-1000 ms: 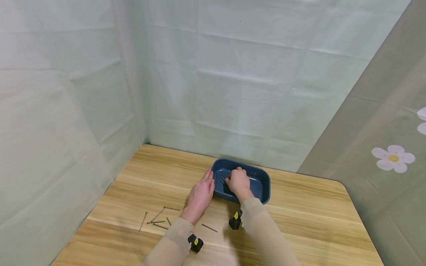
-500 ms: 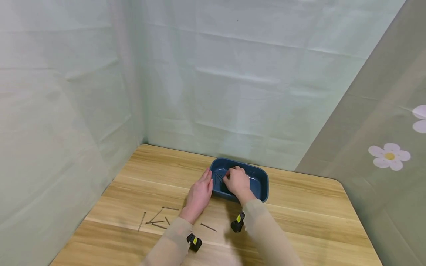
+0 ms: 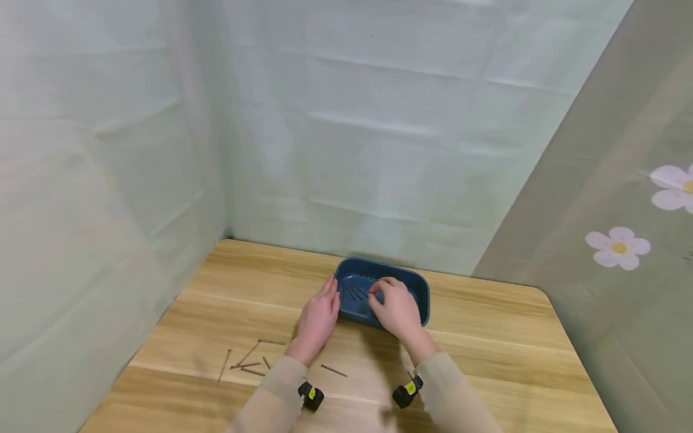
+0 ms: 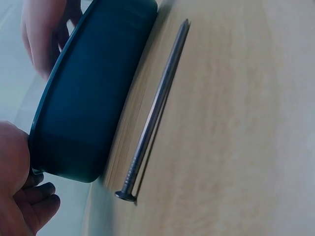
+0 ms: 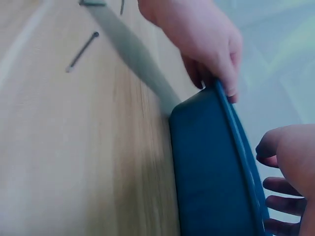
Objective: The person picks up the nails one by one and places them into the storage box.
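Observation:
A deep blue rectangular tray point(image 3: 383, 263) stands near the table's back edge, with several nails point(image 3: 355, 291) lying side by side in its left half. My left hand point(image 3: 318, 316) holds the tray's left end, thumb at the rim and the other fingers against the outside wall. Over the middle of the tray hovers my right hand point(image 3: 397, 305), its fingers loosely bent. In the right wrist view, the right hand's thumb and fingers are apart with nothing visible between them. One loose nail point(image 4: 157, 108) lies on the table in front of the tray.
Several more nails point(image 3: 248, 355) are scattered on the wooden table point(image 3: 487, 361), left of my left forearm. Pale cloth walls point(image 3: 346, 150) enclose the table's back and sides. A small black camera sits at each wrist.
My right hand has drawn back toward me from the nails in the tray, and its thumb and fingers have spread. The left hand keeps its place on the tray. The head view has shifted slightly.

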The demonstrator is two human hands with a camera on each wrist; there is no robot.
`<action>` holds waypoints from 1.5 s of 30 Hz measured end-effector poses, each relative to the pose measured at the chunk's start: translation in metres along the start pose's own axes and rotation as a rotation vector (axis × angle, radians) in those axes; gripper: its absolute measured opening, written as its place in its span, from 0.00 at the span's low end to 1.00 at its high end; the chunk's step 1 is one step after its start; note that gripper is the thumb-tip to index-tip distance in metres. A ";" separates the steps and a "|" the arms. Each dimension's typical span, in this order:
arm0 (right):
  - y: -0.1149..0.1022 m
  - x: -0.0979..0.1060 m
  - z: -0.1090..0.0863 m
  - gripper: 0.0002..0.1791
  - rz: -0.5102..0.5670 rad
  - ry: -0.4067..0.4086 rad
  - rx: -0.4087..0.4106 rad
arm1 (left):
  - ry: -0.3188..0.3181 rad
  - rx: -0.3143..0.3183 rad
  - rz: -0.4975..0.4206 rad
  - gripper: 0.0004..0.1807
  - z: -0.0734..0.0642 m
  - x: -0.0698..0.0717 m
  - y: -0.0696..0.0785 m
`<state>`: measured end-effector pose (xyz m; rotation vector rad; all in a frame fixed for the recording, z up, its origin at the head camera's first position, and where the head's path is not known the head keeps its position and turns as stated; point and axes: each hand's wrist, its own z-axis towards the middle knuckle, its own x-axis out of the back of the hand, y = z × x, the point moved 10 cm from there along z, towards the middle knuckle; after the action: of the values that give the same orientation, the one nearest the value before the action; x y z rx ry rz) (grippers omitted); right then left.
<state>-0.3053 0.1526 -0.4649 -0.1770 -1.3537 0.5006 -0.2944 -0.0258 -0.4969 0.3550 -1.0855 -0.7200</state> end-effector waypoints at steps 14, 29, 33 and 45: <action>0.020 0.036 -0.054 0.01 0.094 0.166 0.079 | -0.010 0.022 -0.004 0.22 0.003 0.005 -0.007; 0.040 0.063 -0.097 0.08 0.150 0.344 0.158 | -0.002 0.026 0.003 0.22 0.003 0.007 -0.007; 0.045 0.066 -0.111 0.10 0.140 0.360 0.165 | -0.009 0.037 -0.004 0.22 0.001 0.006 -0.007; 0.059 0.056 -0.135 0.14 0.075 0.236 0.184 | 0.009 0.008 -0.008 0.22 0.001 0.006 -0.001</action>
<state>-0.1823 0.2508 -0.4691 -0.1315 -1.0680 0.6442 -0.2939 -0.0302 -0.4934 0.3696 -1.0791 -0.7200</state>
